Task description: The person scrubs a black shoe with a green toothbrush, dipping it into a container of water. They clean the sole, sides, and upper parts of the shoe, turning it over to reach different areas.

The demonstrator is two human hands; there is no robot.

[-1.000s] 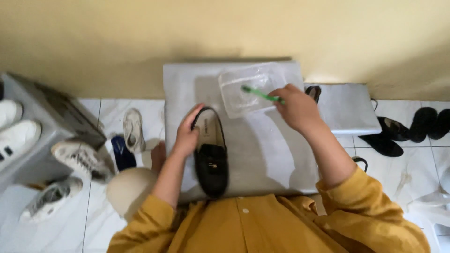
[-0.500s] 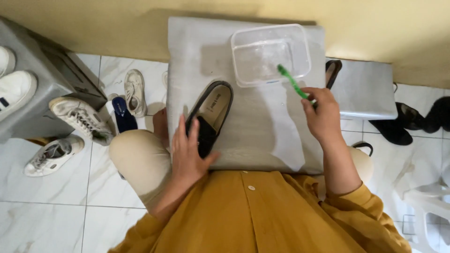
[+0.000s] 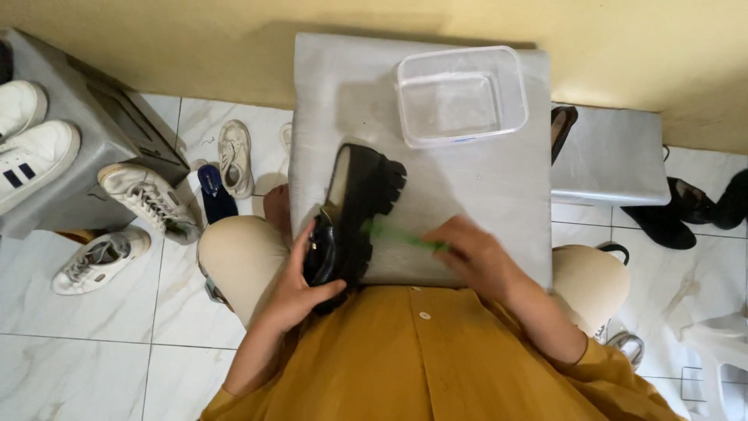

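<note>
A black chunky-soled loafer [image 3: 354,206] is tipped on its side on the grey stool top [image 3: 483,187], sole facing right. My left hand [image 3: 300,284] grips its near end. My right hand [image 3: 475,261] holds a green toothbrush [image 3: 401,236], blurred by motion, with its head against the shoe's sole. A clear plastic container [image 3: 460,93] with a little water sits at the far side of the stool top.
A grey shoe rack [image 3: 86,125] with white sneakers [image 3: 31,152] stands at left. More white sneakers [image 3: 144,199] lie on the tiled floor. A lower grey stool [image 3: 615,156] and black shoes [image 3: 686,210] are at right.
My right hand brought the toothbrush from the container down to the shoe's sole. My left hand tipped the loafer onto its side and lifted its near end.
</note>
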